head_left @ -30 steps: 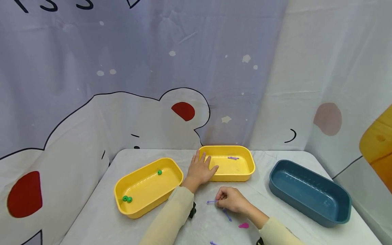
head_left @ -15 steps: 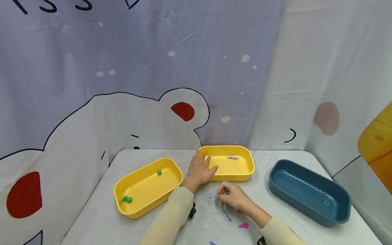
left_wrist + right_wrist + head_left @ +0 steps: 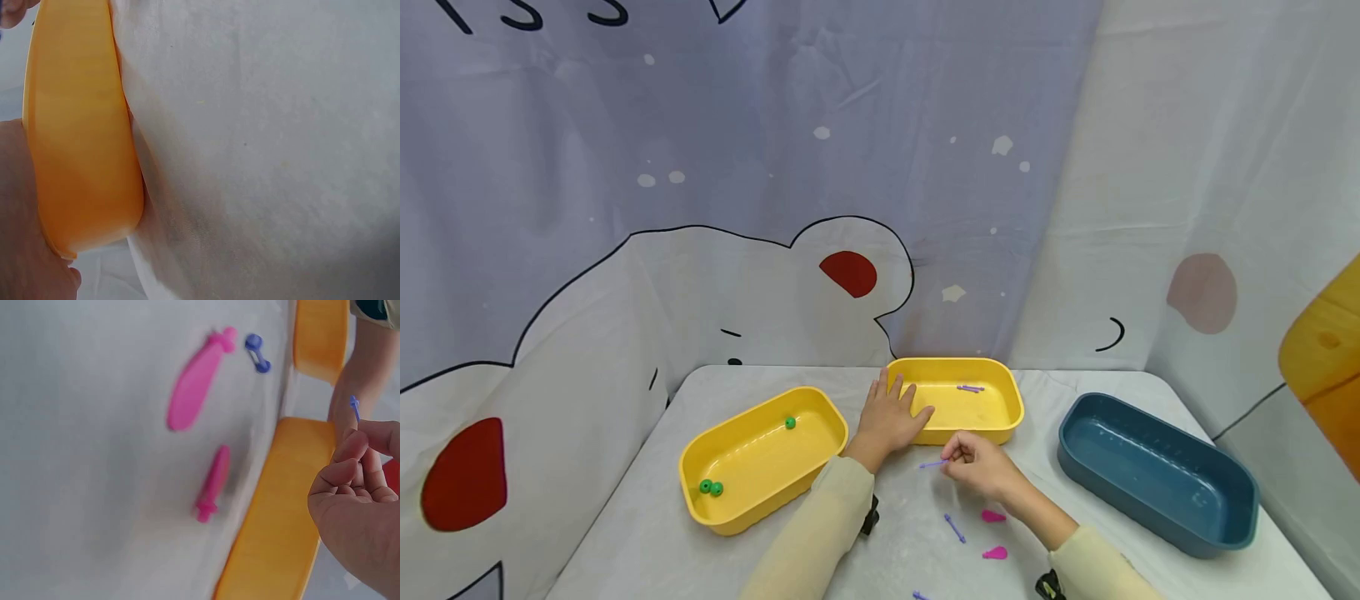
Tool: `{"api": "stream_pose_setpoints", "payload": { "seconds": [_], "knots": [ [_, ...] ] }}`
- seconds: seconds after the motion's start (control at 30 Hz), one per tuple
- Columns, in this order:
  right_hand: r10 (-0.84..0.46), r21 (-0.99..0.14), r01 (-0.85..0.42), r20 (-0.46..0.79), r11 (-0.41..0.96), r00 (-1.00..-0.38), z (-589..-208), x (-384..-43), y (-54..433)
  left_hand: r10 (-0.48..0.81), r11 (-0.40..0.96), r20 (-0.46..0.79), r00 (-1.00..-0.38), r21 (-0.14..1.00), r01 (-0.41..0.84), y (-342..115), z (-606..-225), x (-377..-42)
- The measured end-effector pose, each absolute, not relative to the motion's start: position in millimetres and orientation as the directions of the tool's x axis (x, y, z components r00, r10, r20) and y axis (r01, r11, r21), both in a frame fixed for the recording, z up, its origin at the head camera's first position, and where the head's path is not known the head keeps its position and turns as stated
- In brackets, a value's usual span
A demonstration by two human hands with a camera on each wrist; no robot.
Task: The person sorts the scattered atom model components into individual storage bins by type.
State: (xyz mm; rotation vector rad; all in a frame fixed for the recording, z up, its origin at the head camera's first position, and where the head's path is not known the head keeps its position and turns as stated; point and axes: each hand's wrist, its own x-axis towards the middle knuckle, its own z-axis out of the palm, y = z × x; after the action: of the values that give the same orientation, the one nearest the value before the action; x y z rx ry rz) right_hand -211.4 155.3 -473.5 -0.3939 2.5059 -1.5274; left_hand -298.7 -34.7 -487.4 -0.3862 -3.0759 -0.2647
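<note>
In the head view my left hand (image 3: 887, 421) rests with spread, straight fingers over the left end of the middle yellow tray (image 3: 977, 436). That tray's outer wall fills the left side of the left wrist view. Two purple sticks (image 3: 971, 388) lie inside it. My right hand (image 3: 983, 468) pinches a small purple stick (image 3: 932, 464) between thumb and fingertips, just in front of the tray. The stick's knobbed end (image 3: 354, 403) pokes out above the fingertips in the right wrist view. Below this hand lie another purple stick (image 3: 955, 528) and two pink teardrop-shaped pieces (image 3: 993, 517).
A second yellow tray (image 3: 760, 510) on the left holds three green beads (image 3: 791, 423). On the right stands a deep blue tray (image 3: 1150, 487). One more purple piece (image 3: 919, 596) shows at the bottom edge. A printed curtain (image 3: 775, 150) hangs behind the white-covered table.
My right hand has moved up and slightly right towards the middle tray, carrying the purple stick. The second pink piece has come into sight. My left hand has stayed in place.
</note>
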Motion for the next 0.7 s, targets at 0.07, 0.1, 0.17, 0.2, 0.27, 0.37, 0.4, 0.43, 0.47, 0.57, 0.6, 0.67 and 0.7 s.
{"api": "stream_pose_setpoints", "payload": {
  "seconds": [0.07,0.1,0.17,0.2,0.27,0.37,0.4,0.43,0.47,0.57,0.6,0.67,0.7],
  "knots": [
    [-0.319,-0.898,-0.131,-0.011,0.42,-0.948,-469.3,-212.8,157.7,0.24,0.956,0.047,-0.97,0.161,0.245,-34.4,-487.2,-298.8],
    [-0.318,-0.902,-0.129,-0.009,0.412,-0.948,-466.8,-213.6,158.7,0.239,0.957,0.044,-0.97,0.161,0.243,-34.2,-487.1,-299.0],
    [-0.311,-0.905,-0.13,-0.003,0.406,-0.95,-462.3,-214.9,160.2,0.237,0.957,0.043,-0.971,0.162,0.24,-34.1,-486.7,-299.0],
    [-0.308,-0.908,-0.128,0.0,0.398,-0.951,-460.1,-216.0,161.2,0.237,0.956,0.045,-0.97,0.166,0.241,-34.2,-486.7,-299.0],
    [-0.291,-0.91,-0.122,0.002,0.397,-0.957,-457.3,-219.0,163.0,0.24,0.954,0.053,-0.969,0.17,0.246,-34.5,-486.8,-298.9],
    [-0.266,-0.91,-0.108,-0.002,0.401,-0.964,-454.4,-223.9,166.0,0.246,0.952,0.06,-0.967,0.17,0.253,-35.0,-487.0,-298.5],
    [-0.255,-0.914,-0.096,-0.009,0.395,-0.967,-453.3,-225.9,167.2,0.248,0.952,0.061,-0.967,0.167,0.255,-35.1,-487.1,-298.4],
    [-0.244,-0.913,-0.09,-0.011,0.398,-0.97,-452.4,-227.2,167.7,0.248,0.953,0.062,-0.967,0.165,0.255,-35.1,-487.3,-298.5],
    [-0.235,-0.913,-0.086,-0.011,0.398,-0.972,-451.0,-228.3,168.2,0.248,0.953,0.061,-0.967,0.163,0.255,-35.0,-487.4,-298.5],
    [-0.209,-0.914,-0.067,-0.02,0.4,-0.978,-447.3,-232.0,169.6,0.245,0.955,0.056,-0.968,0.156,0.251,-34.7,-488.4,-299.5],
    [-0.198,-0.912,-0.061,-0.023,0.405,-0.98,-446.2,-233.2,169.8,0.244,0.956,0.055,-0.968,0.156,0.25,-34.5,-488.9,-299.8],
    [-0.19,-0.911,-0.054,-0.027,0.41,-0.981,-443.9,-236.0,170.3,0.241,0.956,0.053,-0.969,0.159,0.246,-34.1,-489.5,-300.5],
    [-0.189,-0.909,-0.053,-0.029,0.413,-0.982,-443.2,-237.5,170.8,0.239,0.957,0.051,-0.97,0.158,0.245,-34.0,-489.7,-300.7]
  ]
}}
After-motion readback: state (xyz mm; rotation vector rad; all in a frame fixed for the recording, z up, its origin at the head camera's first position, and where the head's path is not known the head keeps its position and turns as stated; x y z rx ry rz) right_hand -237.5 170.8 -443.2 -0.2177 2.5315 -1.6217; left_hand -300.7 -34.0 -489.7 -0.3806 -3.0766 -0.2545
